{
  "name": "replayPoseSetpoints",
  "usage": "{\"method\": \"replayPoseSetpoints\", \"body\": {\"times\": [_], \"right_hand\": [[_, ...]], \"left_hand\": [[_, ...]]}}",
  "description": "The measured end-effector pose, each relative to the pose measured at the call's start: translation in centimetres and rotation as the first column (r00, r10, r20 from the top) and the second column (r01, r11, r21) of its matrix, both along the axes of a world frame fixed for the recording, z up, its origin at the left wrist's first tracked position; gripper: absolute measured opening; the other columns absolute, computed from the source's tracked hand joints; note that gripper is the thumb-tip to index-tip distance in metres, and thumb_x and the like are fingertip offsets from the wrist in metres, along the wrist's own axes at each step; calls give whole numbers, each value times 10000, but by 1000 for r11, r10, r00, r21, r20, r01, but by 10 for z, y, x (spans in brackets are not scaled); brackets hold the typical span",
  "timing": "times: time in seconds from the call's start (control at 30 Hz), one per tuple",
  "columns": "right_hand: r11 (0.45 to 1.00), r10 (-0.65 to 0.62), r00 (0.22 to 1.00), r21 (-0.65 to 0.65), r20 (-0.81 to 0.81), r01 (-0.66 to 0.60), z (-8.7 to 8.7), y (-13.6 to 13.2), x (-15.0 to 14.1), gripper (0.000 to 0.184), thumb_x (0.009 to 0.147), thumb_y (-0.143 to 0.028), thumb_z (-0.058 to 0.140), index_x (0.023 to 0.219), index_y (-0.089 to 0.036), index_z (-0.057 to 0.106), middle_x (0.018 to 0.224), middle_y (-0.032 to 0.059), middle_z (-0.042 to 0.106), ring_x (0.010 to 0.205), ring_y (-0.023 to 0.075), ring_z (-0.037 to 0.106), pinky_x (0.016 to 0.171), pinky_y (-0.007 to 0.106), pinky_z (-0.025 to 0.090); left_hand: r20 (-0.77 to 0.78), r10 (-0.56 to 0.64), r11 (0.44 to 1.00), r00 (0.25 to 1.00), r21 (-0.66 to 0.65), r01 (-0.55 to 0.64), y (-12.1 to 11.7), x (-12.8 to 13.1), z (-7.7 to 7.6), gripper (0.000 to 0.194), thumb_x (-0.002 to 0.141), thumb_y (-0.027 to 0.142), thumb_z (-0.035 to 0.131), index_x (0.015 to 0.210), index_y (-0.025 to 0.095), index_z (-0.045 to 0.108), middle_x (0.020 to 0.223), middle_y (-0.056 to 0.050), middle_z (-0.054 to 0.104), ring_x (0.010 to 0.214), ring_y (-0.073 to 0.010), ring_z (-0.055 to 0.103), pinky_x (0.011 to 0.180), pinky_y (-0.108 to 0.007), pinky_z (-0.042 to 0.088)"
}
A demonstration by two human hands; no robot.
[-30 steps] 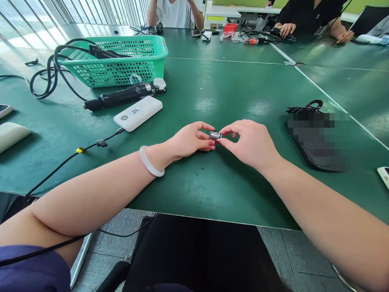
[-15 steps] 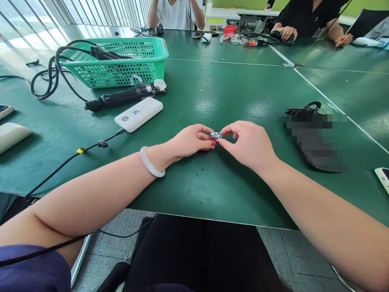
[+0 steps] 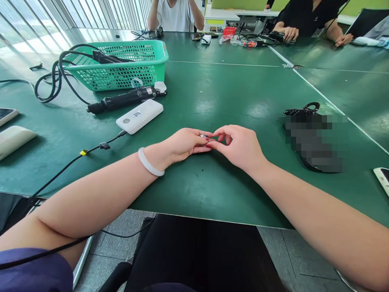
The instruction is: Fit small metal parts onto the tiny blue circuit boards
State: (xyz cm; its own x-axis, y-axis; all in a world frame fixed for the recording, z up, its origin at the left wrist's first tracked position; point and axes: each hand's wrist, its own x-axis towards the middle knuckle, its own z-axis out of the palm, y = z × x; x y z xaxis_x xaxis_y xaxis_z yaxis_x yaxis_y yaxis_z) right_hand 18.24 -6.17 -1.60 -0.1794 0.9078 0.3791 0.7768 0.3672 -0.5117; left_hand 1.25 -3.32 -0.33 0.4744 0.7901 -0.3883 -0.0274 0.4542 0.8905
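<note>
Evidently, the left grip (image 3: 185, 145) holds a part (image 3: 203, 136) (half-hidden).

My left hand (image 3: 187, 145) covers most of the small piece (image 3: 203, 136) in its fingers, so I cannot tell its shape, nor whether my right hand (image 3: 237, 146) touches it. Blocky blurring hides much of the dark object (image 3: 314, 146) to my right. The right edge cuts off a pale device (image 3: 383, 178); the left cuts off 2 things, a flat device (image 3: 8, 115) and a rounded pale object (image 3: 16, 140). The top edge crops a person in white (image 3: 176, 16) and a person in black (image 3: 304, 18).
</note>
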Motion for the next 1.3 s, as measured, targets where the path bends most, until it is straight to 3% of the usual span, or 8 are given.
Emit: {"method": "replayPoseSetpoints", "body": {"times": [0.17,0.27,0.37,0.47,0.57,0.7,1.0,1.3], "right_hand": [[998,-48,995,-50,-87,44,-5,9,19,305,725,-484,661,862,-211,663,737,9,631,608,130,501,590,293,393],[995,-68,990,-83,-125,58,-7,12,25,313,740,-487,639,884,-210,656,750,18,632,614,133,504,586,296,397],[994,-53,989,-102,-136,39,-6,12,26,304,753,-468,627,912,-211,653,759,20,633,602,128,497,582,295,398],[993,-38,990,-114,-134,23,-5,11,24,290,764,-451,618,924,-211,653,769,21,638,605,126,496,583,294,396],[992,-35,991,-127,-129,18,-4,11,23,290,772,-450,609,934,-213,651,779,19,639,621,126,501,585,291,394],[990,-46,991,-136,-124,29,-5,11,25,281,773,-445,612,935,-218,648,776,9,639,628,124,504,589,291,394],[989,-44,994,-144,-103,29,-4,11,25,308,792,-471,575,942,-215,658,807,22,646,616,125,502,573,294,392],[990,-39,995,-142,-96,25,-4,11,25,311,807,-475,552,925,-212,666,802,26,643,629,130,511,591,297,395]], "left_hand": [[-318,-2,981,948,185,65,4,-32,21,246,729,140,647,974,119,652,1018,-116,684,835,-160,692,892,-306,511],[-576,143,919,805,378,108,-1,-65,33,311,758,235,622,1062,174,649,943,-81,700,852,-187,695,876,-327,503],[-816,325,853,479,472,225,-12,-100,37,342,820,249,505,1137,204,626,869,-64,711,888,-225,680,896,-382,465],[-835,544,691,84,503,519,-26,-129,32,406,849,254,416,1202,171,600,1187,-126,621,1056,-307,597,898,-411,428],[-835,542,681,-94,371,632,-36,-146,26,444,886,282,337,1252,180,566,1219,-135,593,933,-301,627,767,-373,446],[-860,501,698,-100,333,634,-37,-154,26,419,872,350,414,1231,220,584,1127,-102,646,913,-284,618,743,-334,418],[-849,524,667,63,455,590,-30,-159,30,291,793,404,551,1006,262,690,974,-16,659,884,-194,589,772,-258,380],[-865,491,752,103,481,450,-35,-147,29,297,737,439,561,936,278,710,835,17,666,687,-161,557,658,-240,363]]}}
